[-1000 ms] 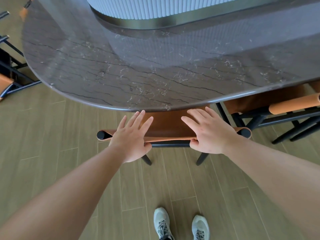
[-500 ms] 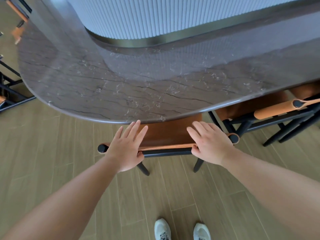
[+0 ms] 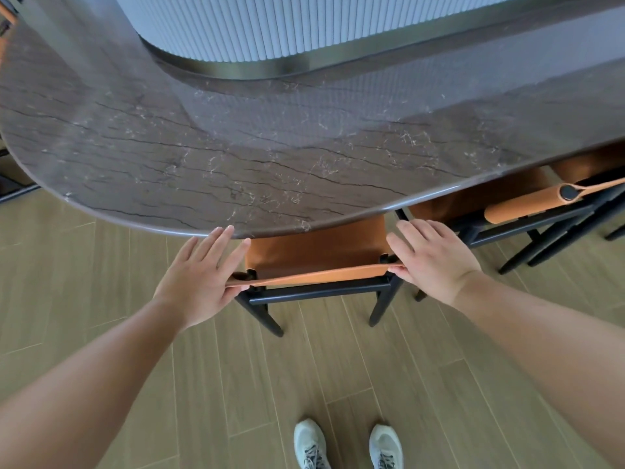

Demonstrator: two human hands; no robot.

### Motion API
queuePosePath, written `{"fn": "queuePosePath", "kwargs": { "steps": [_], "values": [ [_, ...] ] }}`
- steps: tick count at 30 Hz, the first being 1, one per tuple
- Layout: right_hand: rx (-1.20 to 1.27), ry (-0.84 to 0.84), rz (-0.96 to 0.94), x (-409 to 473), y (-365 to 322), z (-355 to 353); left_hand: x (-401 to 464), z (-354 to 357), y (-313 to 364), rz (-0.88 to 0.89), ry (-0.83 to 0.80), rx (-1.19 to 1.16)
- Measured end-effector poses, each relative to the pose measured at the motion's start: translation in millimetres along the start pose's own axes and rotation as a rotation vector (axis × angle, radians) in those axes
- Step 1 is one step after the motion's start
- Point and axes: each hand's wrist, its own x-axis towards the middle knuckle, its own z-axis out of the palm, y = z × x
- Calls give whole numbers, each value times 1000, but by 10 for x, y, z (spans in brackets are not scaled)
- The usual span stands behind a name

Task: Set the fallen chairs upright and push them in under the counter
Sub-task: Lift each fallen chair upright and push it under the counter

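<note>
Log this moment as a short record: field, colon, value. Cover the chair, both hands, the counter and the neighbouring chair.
chair: upright, seat partly under the counter, rear legs still out
left hand: fingers straight, on the backrest's left end
right hand: fingers straight, on the backrest's right end
counter: dark veined stone, rounded edge
second chair: upright, to the right, partly under the counter
floor: wood planks

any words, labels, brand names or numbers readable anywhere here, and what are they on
None can be read.
The counter shows only stone veining, no writing.
The chair under both hands has plain orange leather and a black frame, no label in view.
The shoes have dark marks by the laces, too small and blurred to tell if they are a logo.
</note>
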Motion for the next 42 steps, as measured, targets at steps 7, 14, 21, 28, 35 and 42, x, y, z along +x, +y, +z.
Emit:
{"fn": "queuePosePath", "kwargs": {
  "steps": [7,14,21,28,35,42],
  "values": [
    [-32,-19,35,118,341,-27,212,-60,226,-57,39,-30],
    [-62,11,-36,169,486,-13,273,-52,281,-52,11,13],
    [-59,68,-67,161,575,42,327,-77,329,-19,-13,31],
    [-56,46,-58,143,649,50,350,-80,406,-6,4,37],
    [-82,14,-21,124,787,74,387,-111,559,-32,20,46],
    [-36,-15,23,126,769,65,406,-117,547,-8,27,54]
  ]
}}
